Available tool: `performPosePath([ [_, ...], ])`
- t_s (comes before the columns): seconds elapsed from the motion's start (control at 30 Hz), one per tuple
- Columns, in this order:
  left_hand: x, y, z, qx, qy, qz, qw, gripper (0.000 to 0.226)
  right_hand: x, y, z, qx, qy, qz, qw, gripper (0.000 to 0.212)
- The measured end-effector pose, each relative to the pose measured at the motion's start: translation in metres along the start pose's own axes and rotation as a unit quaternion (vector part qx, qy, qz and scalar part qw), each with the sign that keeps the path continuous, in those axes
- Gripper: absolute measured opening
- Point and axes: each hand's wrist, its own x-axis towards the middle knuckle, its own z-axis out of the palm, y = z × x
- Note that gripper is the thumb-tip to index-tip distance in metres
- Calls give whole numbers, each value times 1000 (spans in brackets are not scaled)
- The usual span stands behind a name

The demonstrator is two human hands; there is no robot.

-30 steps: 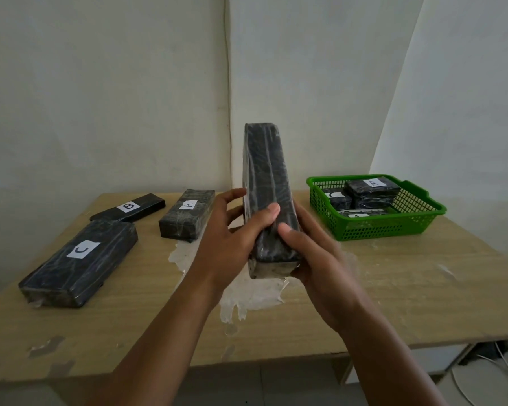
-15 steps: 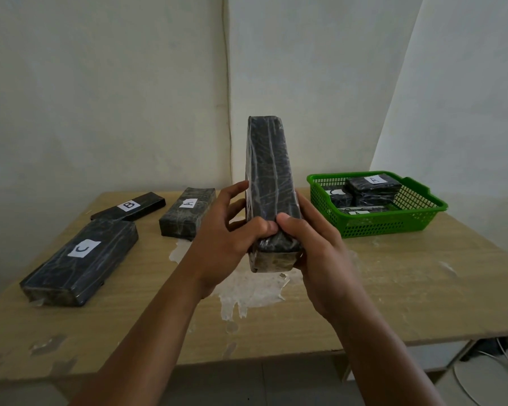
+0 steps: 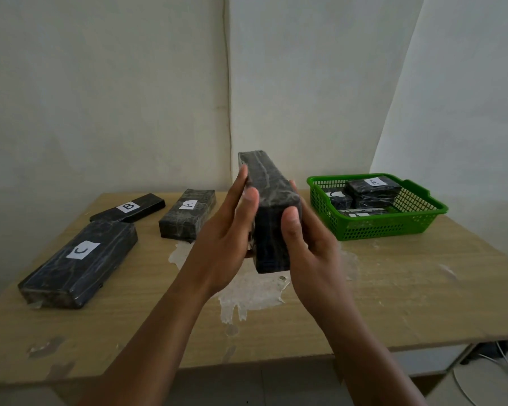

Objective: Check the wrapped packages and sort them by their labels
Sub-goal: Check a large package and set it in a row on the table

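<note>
Above the table's middle I hold a long black wrapped package [image 3: 272, 209] between both hands, its far end tilted up and away. No label shows on its visible faces. My left hand [image 3: 226, 230] lies flat along its left side with the fingers straight and the thumb on the top edge. My right hand [image 3: 308, 247] grips its near end from the right, thumb on top. On the left of the table [image 3: 393, 288] lie package C [image 3: 79, 262], package B [image 3: 128, 210] and package A [image 3: 188, 213], labels up.
A green plastic basket [image 3: 423, 218] at the back right holds several more labelled black packages, one marked A on top. White walls close the corner behind the table. Cables lie on the floor at the lower right. A patch of peeled surface sits under my hands.
The package has tipped from nearly upright to a lower tilt, away from me. My left hand has uncurled from its near end and now lies flat along its side.
</note>
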Motion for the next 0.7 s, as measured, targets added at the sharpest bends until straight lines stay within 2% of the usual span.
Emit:
performPosePath([
  [0.1, -3, -2, -2, 109, -1, 62, 992, 88, 3, -5, -1, 31, 14, 31, 999, 58],
  [0.2, -4, -4, -3, 154, 19, 58, 986, 81, 2, -7, -1, 17, 3, 43, 999, 57],
  [0.43, -3, -9, -2, 126, 18, 45, 991, 61, 0, -8, -1, -53, 29, 48, 997, 55],
  [0.57, -4, -7, 5, 87, 33, 38, 995, 54, 0, -9, 3, -57, 68, 43, 995, 37],
  [0.7, -4, -8, 5, 93, 42, 44, 994, 54, 1, -8, 3, -66, 82, 32, 994, 33],
])
